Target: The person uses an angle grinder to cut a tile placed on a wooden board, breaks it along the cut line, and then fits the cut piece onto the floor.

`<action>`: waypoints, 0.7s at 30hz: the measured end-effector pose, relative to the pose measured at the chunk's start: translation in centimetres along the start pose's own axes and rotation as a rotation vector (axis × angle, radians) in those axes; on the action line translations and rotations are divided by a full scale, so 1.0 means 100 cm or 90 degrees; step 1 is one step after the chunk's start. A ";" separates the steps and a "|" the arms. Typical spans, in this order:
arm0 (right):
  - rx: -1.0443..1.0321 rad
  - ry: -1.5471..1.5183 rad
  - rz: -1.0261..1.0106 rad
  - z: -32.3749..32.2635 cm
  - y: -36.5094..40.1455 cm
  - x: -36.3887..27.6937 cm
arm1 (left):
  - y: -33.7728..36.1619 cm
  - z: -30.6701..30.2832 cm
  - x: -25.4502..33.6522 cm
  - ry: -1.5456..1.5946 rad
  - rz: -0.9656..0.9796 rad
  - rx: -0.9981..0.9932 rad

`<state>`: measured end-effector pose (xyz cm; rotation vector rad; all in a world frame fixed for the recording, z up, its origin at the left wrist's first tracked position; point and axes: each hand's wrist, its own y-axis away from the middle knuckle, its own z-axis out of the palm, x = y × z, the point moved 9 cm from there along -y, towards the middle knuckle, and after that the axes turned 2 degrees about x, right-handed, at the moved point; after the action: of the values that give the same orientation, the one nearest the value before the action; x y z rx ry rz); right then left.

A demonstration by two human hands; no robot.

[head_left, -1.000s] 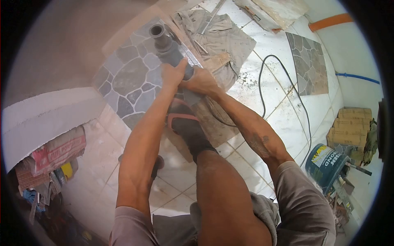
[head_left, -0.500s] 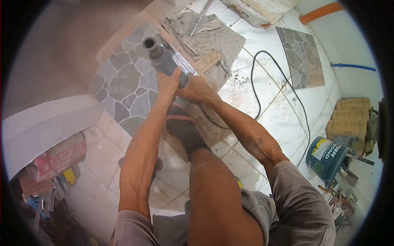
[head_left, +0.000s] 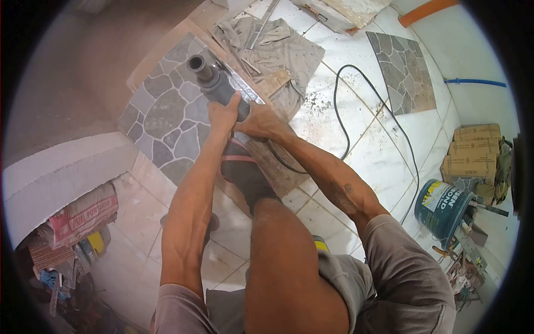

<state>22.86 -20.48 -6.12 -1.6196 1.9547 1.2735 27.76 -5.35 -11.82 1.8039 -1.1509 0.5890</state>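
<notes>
Angle grinder is over stone-pattern tile's right edge, long axis slanting from tile's far side back toward the wearer. Both grips wrap its body: left hand tile-centre side, right hand farther from tile centre.

Left hand curled | right hand curled alongside | left arm, right arm extended forward

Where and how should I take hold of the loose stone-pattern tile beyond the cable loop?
I'd come from above and grip two opposite edges of the loose tile. It looks thin and lies flat on the floor without a handle, so the fingers may need to work under an edge. Mind the cable near one corner.
</notes>
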 end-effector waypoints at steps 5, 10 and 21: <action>-0.012 0.010 0.024 0.002 0.005 0.007 | 0.005 -0.002 0.001 -0.016 0.100 0.117; -0.029 0.025 0.053 0.000 0.016 0.010 | 0.011 0.001 -0.007 -0.030 0.097 0.128; -0.025 0.026 0.053 0.006 0.017 0.020 | 0.022 0.008 -0.011 -0.011 -0.019 0.033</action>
<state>20.54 -21.28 -7.13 -1.6105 2.0529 1.3278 25.22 -5.91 -12.08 1.8708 -1.1276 0.5907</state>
